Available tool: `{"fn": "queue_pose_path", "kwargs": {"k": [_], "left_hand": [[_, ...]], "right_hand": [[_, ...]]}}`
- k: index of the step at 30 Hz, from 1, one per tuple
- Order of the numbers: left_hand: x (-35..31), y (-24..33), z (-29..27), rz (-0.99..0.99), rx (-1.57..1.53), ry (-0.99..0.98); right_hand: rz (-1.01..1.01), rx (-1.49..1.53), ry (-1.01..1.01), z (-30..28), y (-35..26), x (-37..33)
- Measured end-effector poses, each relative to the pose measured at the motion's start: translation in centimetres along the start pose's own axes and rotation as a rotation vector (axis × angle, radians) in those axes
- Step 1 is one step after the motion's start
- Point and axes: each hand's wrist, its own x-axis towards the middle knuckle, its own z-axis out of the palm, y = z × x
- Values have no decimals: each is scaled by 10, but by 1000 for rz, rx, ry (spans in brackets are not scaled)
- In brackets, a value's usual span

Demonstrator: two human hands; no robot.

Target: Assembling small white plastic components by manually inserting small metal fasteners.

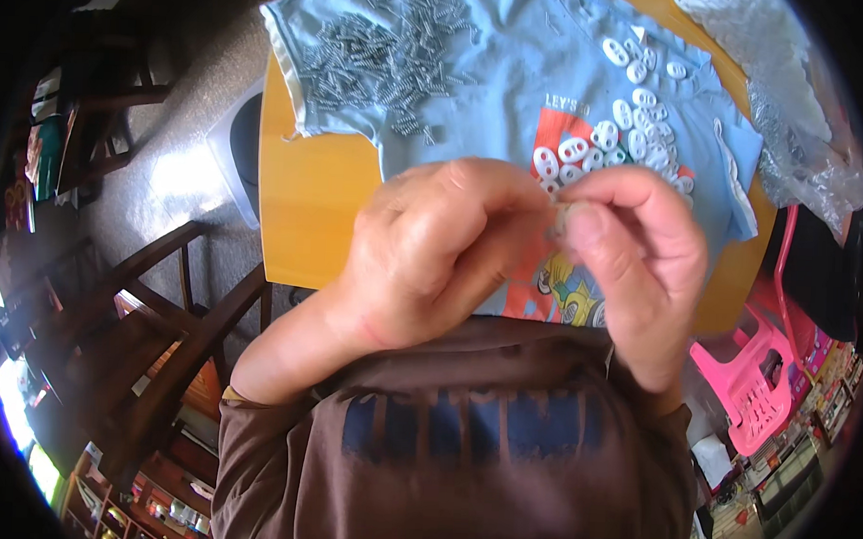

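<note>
My left hand [432,241] and my right hand [646,253] meet over the near part of a light blue T-shirt [495,72]. Pinched between their fingertips is a small white plastic piece [561,220], mostly covered by the fingers. The right thumb and forefinger close on it; the left fingers are curled, their tips partly hidden. Just beyond my hands lie several white oval plastic pieces with holes [573,149], spread toward the right of the shirt. A heap of small metal springs [372,63] rests on the shirt at the far left.
The shirt covers much of a yellow-brown tabletop [310,208]. Clear plastic bags [780,101] lie at the far right edge. A pink plastic chair [756,376] stands to the right, dark wooden chairs [179,289] to the left. A grey plastic object [234,149] stands beside the table.
</note>
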Motion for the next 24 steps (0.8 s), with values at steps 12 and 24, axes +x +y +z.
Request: {"fn": "queue_pose_path", "kwargs": {"k": [12,24], "left_hand": [[-23,-15,-25,69,679,-55],[-11,-10,0,-12,772,-154]], "right_hand": [[240,486,45,-7,12,2],[320,668,-45,-10,11,3]]}}
